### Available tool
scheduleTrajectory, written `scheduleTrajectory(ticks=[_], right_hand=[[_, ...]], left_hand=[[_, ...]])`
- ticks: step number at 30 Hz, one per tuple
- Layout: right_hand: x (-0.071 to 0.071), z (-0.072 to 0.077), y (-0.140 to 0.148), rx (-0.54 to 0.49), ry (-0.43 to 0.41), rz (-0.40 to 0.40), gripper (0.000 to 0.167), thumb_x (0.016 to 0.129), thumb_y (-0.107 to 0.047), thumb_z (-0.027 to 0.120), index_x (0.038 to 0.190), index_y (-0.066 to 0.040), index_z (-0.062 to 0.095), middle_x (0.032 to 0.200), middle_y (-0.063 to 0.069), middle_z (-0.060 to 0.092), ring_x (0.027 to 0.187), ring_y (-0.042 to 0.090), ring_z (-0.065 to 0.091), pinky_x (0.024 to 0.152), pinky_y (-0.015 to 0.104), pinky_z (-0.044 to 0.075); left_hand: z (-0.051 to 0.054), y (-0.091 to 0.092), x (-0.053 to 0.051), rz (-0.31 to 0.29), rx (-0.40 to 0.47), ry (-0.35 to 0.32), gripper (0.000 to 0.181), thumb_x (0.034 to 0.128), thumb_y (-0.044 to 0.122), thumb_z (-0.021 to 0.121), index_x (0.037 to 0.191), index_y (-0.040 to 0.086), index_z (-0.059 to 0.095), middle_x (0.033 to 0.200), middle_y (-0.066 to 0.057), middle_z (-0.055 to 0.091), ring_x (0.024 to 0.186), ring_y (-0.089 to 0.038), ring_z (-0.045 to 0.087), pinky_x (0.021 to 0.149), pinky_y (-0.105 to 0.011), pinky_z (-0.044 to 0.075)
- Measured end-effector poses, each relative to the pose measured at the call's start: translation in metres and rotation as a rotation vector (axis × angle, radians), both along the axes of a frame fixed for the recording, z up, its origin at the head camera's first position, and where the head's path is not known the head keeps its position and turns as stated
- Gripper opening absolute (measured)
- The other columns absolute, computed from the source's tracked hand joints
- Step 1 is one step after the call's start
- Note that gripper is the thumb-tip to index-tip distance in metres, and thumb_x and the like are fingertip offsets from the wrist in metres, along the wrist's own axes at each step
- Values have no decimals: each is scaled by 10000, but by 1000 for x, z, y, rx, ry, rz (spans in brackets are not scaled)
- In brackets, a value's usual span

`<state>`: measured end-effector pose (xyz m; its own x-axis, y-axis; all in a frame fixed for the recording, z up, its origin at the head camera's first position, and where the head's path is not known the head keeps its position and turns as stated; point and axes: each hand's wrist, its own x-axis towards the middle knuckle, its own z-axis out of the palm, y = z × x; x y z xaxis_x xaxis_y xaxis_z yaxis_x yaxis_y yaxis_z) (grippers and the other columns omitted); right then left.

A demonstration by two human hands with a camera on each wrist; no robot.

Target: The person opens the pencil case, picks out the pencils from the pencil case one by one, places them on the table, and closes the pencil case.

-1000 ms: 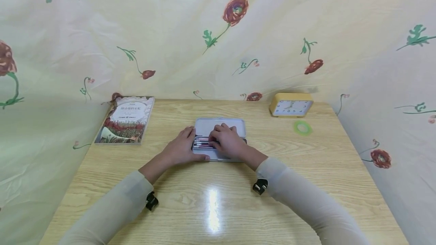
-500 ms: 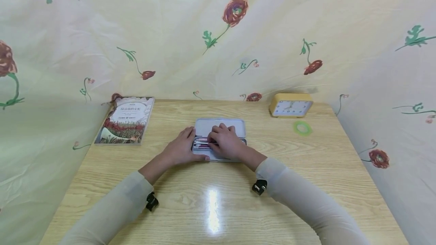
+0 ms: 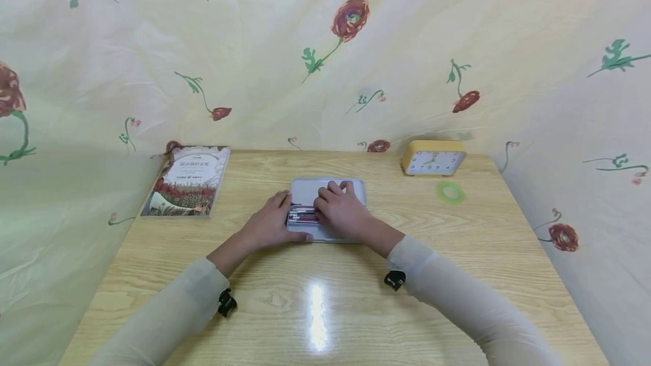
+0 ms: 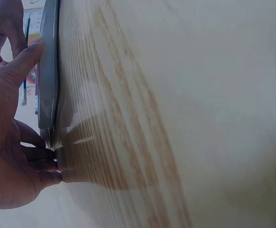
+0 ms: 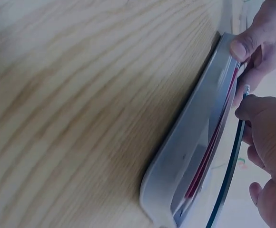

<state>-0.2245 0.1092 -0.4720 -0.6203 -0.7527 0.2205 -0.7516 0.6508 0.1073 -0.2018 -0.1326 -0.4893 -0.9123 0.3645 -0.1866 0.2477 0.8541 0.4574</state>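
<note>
A pale metal pencil case (image 3: 302, 188) lies open on the table, lid folded back. Several pencils (image 3: 303, 218) with silvery ends lie in its tray. My left hand (image 3: 268, 223) steadies the case at its left end, thumb on the front edge and fingers round the side. Over the tray, my right hand (image 3: 342, 213) has curled fingers that cover its right part. From the right wrist view, its thumb and fingers pinch a dark green pencil (image 5: 231, 159) near the white-tipped end. That pencil is tilted beside the case, apart from the red pencils (image 5: 205, 161) inside.
A book (image 3: 188, 182) lies at the table's back left. A yellow clock (image 3: 434, 157) stands at the back right, with a green ring-shaped roll (image 3: 451, 191) in front of it. Flower-printed cloth (image 3: 264, 61) hangs behind the wooden table (image 3: 274, 309).
My right hand has shifted slightly up and right over the case, showing more of the pencils' left ends. The left hand and the case stay put.
</note>
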Motion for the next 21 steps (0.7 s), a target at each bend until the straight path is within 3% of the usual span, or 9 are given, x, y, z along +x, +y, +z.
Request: scheduleTrajectory(ticks=[14,21], right_hand=[[0,4,57,-63,79,-7,96,1004,-211,839,1039,-161,766,1025,7,701,1001,259,560,987,629,515],[-2,2,97,-86,71,-67,130,977,-173,862,1042,-134,756,1025,33,696,996,284,551,990,643,499]], left_hand=[[-3,0,-1,-5,2,-9,1392,831,834,786,1748,-28,192,1835,-216,215,1694,-410,271,1264,-594,450],[-5,-1,-2,-9,-9,5,1397,824,841,783,1748,-27,196,1832,-216,224,1693,-418,272,1252,-613,458]])
